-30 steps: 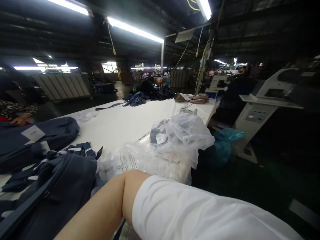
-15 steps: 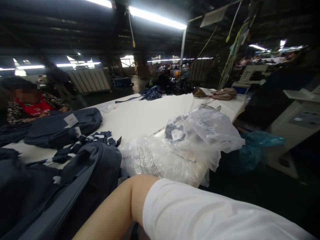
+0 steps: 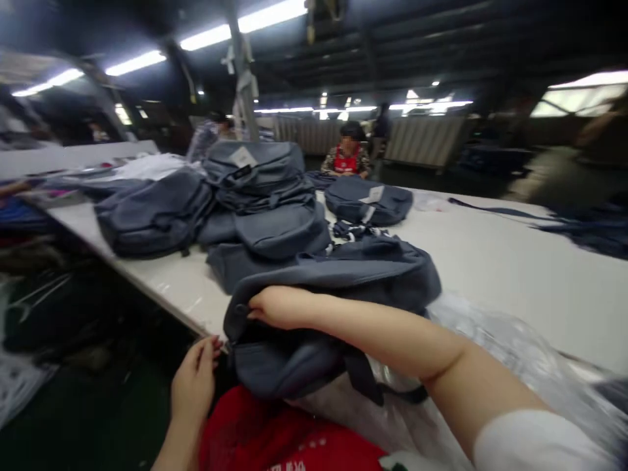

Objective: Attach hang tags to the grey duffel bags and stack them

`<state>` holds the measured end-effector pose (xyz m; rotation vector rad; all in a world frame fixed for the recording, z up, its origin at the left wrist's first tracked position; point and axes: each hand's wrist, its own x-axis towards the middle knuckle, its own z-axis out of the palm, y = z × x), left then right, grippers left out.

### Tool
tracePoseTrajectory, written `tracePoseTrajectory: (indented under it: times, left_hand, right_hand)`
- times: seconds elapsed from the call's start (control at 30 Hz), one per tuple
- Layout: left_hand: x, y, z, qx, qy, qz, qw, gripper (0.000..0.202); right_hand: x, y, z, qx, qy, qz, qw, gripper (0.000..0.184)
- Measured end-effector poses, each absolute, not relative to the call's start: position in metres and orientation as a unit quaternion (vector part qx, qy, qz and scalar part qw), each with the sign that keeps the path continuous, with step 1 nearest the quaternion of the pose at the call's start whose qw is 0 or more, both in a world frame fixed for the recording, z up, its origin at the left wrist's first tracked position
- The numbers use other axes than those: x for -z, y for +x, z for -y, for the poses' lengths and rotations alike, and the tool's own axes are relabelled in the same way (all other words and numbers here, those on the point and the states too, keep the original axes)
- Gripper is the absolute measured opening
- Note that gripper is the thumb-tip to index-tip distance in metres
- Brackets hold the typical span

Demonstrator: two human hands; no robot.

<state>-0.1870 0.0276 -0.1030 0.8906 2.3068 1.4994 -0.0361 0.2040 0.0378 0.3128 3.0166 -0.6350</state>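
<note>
A dark blue-grey backpack (image 3: 333,281) lies on its side at the front of the table, its mouth gaping towards me. My right hand (image 3: 275,306) reaches across into that mouth, fingers closed on the fabric near the left end. Just beyond that end, at the table edge, is my left hand (image 3: 196,373). Its fingers are curled together beside the bag's corner; whatever they pinch is too small to make out. A dark strap (image 3: 362,374) hangs from the bag's front.
More backpacks are piled behind, with a tagged stack (image 3: 260,190) and another bag (image 3: 154,212) to its left. Clear plastic bags (image 3: 510,353) lie at right on the white table (image 3: 495,255). Across it sits a person in a red apron (image 3: 346,160).
My view has swung left and down. Both hands now show at the backpack's open end; before, only my bent right arm was visible, its hand hidden.
</note>
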Motion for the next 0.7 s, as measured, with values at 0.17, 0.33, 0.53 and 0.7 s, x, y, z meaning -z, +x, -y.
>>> tracePoseTrajectory:
  times: [0.17,0.33,0.53,0.7]
  left_hand:
    - [0.106,-0.179,-0.028,-0.56,0.28,-0.753,0.2,0.067]
    - [0.101,-0.163,-0.031,-0.599,0.27,-0.713,0.244,0.058]
    - [0.106,-0.154,-0.028,-0.643,0.229,-0.694,0.226,0.053]
    - [0.095,-0.142,-0.02,-0.579,0.292,-0.76,0.056,0.031]
  right_hand:
    - [-0.035,-0.037,-0.204,0.161,0.092,-0.983,-0.001,0.028]
    - [-0.035,-0.037,-0.201,0.133,0.093,-0.987,-0.001,0.028]
    - [-0.037,-0.05,-0.193,0.072,0.058,-0.996,0.009,0.03]
    - [-0.029,-0.064,-0.173,0.002,-0.069,-0.997,0.042,0.028]
